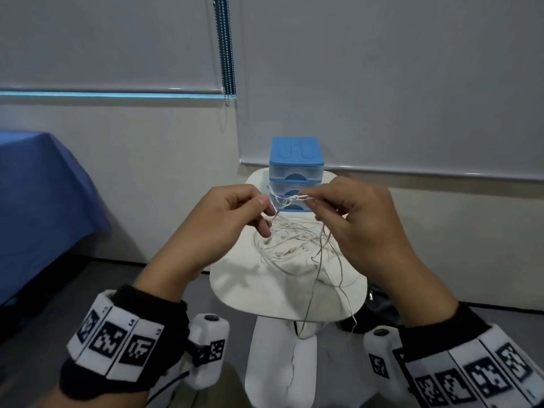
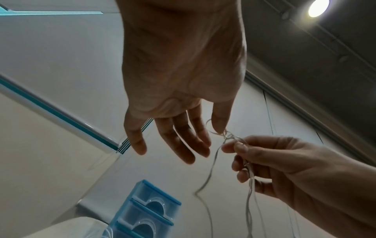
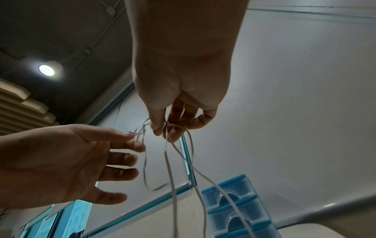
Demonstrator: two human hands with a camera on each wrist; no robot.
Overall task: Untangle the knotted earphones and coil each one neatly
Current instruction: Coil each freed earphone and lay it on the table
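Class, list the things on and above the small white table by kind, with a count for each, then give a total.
Hands: 2, left hand and right hand
Tangled earphone cable heap: 1 (separate earphones cannot be counted)
Blue drawer unit: 1, with 3 drawers
White table: 1
Total: 5

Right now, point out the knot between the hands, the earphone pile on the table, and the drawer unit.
knot point(image 2: 228, 136), left wrist view, on the tangled loops.
earphone pile point(image 1: 294, 240), head view, on the middle of the loose cables.
drawer unit point(image 1: 295, 151), head view, on its blue top.
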